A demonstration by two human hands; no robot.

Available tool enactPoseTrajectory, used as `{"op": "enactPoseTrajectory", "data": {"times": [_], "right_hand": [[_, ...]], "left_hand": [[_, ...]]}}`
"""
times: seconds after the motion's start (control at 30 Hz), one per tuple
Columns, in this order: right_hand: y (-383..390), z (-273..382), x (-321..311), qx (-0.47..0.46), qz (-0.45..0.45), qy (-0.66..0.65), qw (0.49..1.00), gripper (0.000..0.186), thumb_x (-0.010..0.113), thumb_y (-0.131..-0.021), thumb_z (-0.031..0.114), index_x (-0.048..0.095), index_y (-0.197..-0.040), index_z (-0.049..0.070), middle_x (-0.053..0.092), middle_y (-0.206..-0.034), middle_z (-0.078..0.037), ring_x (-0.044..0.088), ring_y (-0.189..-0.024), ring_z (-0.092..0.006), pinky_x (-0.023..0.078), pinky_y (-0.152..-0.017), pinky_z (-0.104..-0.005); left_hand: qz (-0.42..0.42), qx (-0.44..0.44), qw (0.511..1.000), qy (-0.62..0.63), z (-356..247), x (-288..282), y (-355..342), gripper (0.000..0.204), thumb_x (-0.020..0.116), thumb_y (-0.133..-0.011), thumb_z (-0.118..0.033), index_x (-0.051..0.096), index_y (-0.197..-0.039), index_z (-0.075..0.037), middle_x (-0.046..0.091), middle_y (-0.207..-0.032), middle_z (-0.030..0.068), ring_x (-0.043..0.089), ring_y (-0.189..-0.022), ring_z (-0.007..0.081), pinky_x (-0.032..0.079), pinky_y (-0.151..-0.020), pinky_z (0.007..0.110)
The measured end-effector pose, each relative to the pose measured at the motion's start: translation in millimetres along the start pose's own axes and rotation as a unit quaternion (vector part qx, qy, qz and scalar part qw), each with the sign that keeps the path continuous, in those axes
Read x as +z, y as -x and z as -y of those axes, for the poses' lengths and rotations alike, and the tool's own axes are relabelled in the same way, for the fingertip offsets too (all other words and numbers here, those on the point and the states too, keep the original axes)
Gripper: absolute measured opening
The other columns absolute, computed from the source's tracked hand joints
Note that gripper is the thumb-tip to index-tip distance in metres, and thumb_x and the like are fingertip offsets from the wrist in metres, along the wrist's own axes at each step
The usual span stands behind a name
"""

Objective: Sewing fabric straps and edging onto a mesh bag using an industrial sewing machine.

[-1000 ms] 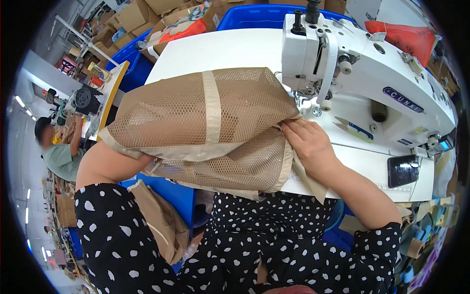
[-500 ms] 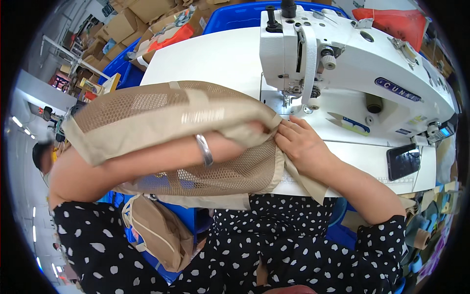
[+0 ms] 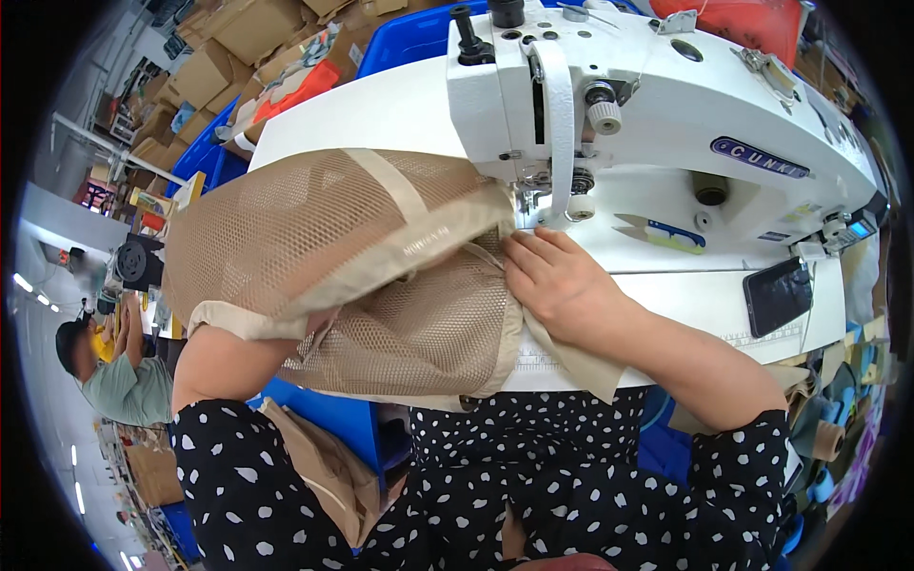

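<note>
A beige mesh bag (image 3: 314, 219) with tan fabric bands is spread over the left of the white sewing table, its right corner at the needle area of a white sewing machine (image 3: 495, 114). My left forearm (image 3: 228, 366) goes into the bag past its light hem; the left hand is covered by mesh and its fingers are hidden. My right hand (image 3: 562, 285) grips the bag's right edge just in front of the presser foot, fingers close together, thumb out of sight. From under that hand a loose tan strip (image 3: 576, 362) hangs toward the table's front edge.
Thread snips (image 3: 662, 233) lie beneath the machine arm, near a dark thread spool (image 3: 708, 187). A phone (image 3: 778, 297) rests at the table's right. Another tan piece (image 3: 328, 466) hangs below the front edge. Boxes (image 3: 248, 43) and blue bins stand behind; a co-worker (image 3: 124, 371) sits far left.
My left arm has slid deeper under the mesh, and its bracelet and hand are now covered. The bag's upper layer has swung open and spread out. The right hand stays at the edge.
</note>
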State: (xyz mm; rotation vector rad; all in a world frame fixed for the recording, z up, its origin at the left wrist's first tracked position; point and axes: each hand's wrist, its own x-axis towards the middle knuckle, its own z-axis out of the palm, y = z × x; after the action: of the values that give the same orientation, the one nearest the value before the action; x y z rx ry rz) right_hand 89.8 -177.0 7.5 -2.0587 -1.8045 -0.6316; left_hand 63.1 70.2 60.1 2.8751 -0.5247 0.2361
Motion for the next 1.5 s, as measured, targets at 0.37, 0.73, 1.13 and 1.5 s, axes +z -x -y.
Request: {"op": "enactPoseTrajectory", "data": {"times": [0.37, 0.73, 1.13, 1.5], "right_hand": [[0.0, -19.2, -4.4, 0.107, 0.059, 0.035, 0.992, 0.033, 0.061, -0.079, 0.006, 0.063, -0.11, -0.006, 0.066, -0.116, -0.018, 0.069, -0.094, -0.0275, 0.054, -0.082, -0.0409], [2.3, -12.3, -2.2, 0.105, 0.064, 0.064, 0.99, 0.031, 0.063, -0.077, 0.01, 0.065, -0.105, -0.005, 0.068, -0.112, -0.019, 0.066, -0.099, -0.0294, 0.053, -0.086, -0.0413], [2.8, -15.3, -0.7, 0.119, 0.082, 0.071, 0.987, 0.034, 0.064, -0.077, 0.008, 0.066, -0.108, -0.006, 0.069, -0.117, -0.018, 0.067, -0.105, -0.029, 0.057, -0.079, -0.0375], [7.4, -25.0, -1.1, 0.21, 0.066, -0.041, 0.975, 0.025, 0.067, -0.088, 0.008, 0.068, -0.112, 0.002, 0.07, -0.113, -0.013, 0.068, -0.101, -0.0286, 0.058, -0.077, -0.037]], "left_hand": [[0.075, -0.056, 0.996, 0.015, 4.4, 9.1, -49.4, 0.042, 0.057, -0.099, -0.035, 0.06, -0.132, -0.008, 0.064, -0.129, 0.0164, 0.062, -0.118, 0.0333, 0.048, -0.103, 0.041], [0.04, 0.023, 0.992, 0.114, -42.8, 33.2, 9.7, 0.038, 0.058, -0.098, -0.014, 0.058, -0.132, 0.001, 0.057, -0.137, 0.0224, 0.05, -0.133, 0.038, 0.041, -0.112, 0.044], [0.071, 0.025, 0.99, 0.123, -31.4, 36.5, 1.9, 0.04, 0.057, -0.101, -0.016, 0.057, -0.137, 0.002, 0.056, -0.143, 0.0197, 0.05, -0.136, 0.0336, 0.038, -0.116, 0.042], [0.106, 0.047, 0.993, 0.022, -40.5, 36.0, 2.2, 0.041, 0.056, -0.101, -0.021, 0.056, -0.133, 0.005, 0.053, -0.142, 0.0218, 0.051, -0.132, 0.0355, 0.04, -0.112, 0.043]]}}
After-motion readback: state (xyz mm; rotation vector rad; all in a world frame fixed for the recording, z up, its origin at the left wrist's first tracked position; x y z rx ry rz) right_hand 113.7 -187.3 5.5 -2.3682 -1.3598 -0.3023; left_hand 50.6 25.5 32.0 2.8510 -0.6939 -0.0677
